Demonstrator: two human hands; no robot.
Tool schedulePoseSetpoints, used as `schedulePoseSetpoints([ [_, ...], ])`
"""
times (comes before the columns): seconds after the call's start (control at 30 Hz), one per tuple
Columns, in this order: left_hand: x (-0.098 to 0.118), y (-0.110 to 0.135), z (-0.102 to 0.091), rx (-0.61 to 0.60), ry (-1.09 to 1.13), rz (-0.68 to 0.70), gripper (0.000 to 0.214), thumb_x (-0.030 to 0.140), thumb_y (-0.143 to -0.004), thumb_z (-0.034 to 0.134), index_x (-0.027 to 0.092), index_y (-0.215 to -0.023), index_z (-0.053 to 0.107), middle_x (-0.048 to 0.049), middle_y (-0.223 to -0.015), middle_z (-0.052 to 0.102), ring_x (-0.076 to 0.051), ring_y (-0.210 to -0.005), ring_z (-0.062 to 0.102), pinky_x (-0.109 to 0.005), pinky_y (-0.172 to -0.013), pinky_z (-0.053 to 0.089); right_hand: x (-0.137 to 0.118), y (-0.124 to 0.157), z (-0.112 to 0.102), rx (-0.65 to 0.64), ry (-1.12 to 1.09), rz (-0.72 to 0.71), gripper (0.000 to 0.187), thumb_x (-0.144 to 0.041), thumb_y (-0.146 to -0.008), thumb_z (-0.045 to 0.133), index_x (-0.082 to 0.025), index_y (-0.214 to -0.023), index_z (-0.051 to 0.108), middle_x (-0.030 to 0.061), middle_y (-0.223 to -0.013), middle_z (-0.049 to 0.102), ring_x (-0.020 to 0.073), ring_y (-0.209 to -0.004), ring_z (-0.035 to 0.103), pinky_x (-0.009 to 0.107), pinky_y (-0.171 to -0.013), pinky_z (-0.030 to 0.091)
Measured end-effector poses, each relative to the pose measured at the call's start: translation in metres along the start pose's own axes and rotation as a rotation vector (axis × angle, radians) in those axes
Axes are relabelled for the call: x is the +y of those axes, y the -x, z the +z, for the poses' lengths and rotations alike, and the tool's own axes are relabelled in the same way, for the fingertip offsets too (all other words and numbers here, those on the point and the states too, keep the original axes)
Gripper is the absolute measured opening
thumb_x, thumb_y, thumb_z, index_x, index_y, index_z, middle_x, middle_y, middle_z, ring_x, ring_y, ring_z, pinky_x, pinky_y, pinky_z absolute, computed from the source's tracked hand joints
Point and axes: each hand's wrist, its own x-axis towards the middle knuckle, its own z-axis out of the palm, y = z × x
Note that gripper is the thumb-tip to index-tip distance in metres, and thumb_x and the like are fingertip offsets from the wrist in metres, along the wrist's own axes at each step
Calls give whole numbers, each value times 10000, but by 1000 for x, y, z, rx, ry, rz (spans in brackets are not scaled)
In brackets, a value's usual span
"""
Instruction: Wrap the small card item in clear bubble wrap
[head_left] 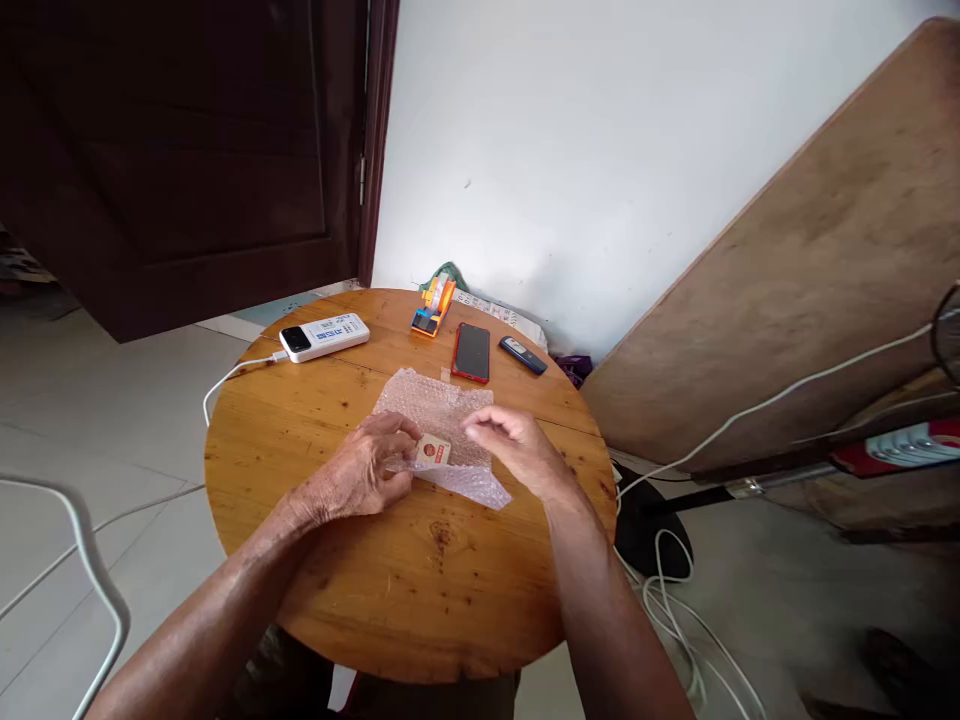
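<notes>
A sheet of clear bubble wrap (469, 415) lies spread on the round wooden table, its near edge folded up. On it rests a small beige box (437, 447) with a red round print. My left hand (375, 465) is at the left side of the box, fingers curled around the edge of the bubble wrap. Over the right part of the sheet is my right hand (517, 445), thumb and fingers drawn together in a pinch. Whether anything is between those fingertips cannot be made out.
Along the table's (360, 610) far side are a white power bank (330, 337) with a cable, an orange tape dispenser (433, 305), a red-edged phone (472, 352) and a dark blue handheld device (523, 354). White cables (667, 600) trail over the floor at right.
</notes>
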Motion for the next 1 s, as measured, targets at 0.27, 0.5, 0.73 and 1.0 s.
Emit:
schedulePoseSetpoints([
  [0.27,-1,-1,3,-8,-8,-8,145,58,-707,576,195,-752,593,-66,-1095,629,-206,-1005,606,-331,-874,491,5,2,33,-154,112,-157,419,-90,-739,647,-219,-1136,618,44,-1149,679,202,-1063,628,340,-921,476],
  [0.5,1,-2,5,8,35,-79,55,153,-792,584,185,-779,627,-93,-1151,621,-202,-1008,625,-314,-828,546,8,2,38,-96,120,-150,318,-195,-776,693,-226,-1088,640,34,-1104,697,191,-1031,640,335,-923,472],
  [0.73,-11,-4,18,127,0,-137,94,236,-818,603,187,-869,665,-111,-1186,656,-229,-1032,659,-361,-879,554,4,10,13,-151,-35,-94,355,-492,-891,560,-232,-1118,640,52,-1148,674,225,-1088,615,365,-932,471],
  [1.0,-14,-8,24,179,-12,-220,223,279,-830,621,186,-1030,657,-71,-1005,733,-189,-894,689,-300,-815,545,2,14,11,-57,-32,-103,115,-311,-771,671,-216,-823,634,57,-1179,667,236,-1122,603,391,-959,446],
])
